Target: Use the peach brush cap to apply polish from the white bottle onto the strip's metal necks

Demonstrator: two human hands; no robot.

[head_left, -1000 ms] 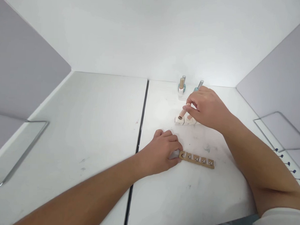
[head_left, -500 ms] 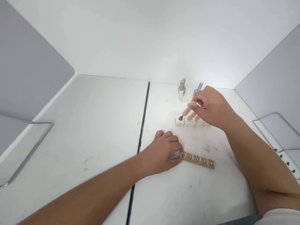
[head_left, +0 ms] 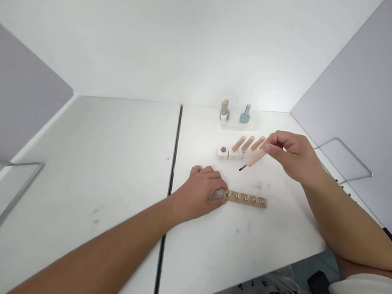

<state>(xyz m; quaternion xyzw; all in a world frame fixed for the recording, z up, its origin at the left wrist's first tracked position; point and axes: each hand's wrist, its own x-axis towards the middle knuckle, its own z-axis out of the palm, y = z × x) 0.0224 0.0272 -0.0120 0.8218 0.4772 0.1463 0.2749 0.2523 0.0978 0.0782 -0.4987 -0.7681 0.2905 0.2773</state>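
Observation:
My right hand (head_left: 294,157) pinches the pink cap of a nail polish brush (head_left: 256,158), its dark tip pointing down and left above the table. Behind it stands a row of square pale bottles (head_left: 233,154). The leftmost bottle (head_left: 222,154) has an uncovered neck; the others carry slanted pink caps (head_left: 248,143). My left hand (head_left: 199,193) is closed on the left end of a wooden strip (head_left: 245,198) lying on the table. Several round metal pieces and clear bits line the strip's top. A greyish piece (head_left: 217,193) shows between thumb and forefinger.
At the back, a clear tray (head_left: 237,126) holds a teal bottle (head_left: 244,118) with a silver cap and a white bottle (head_left: 223,117) with a tan cap, another behind it. A dark seam (head_left: 174,163) divides the white table. Wire frames stand at both sides.
My right hand has lifted the brush out of the leftmost bottle and brought it right and nearer to me. My left hand stays on the strip. The view has shifted slightly.

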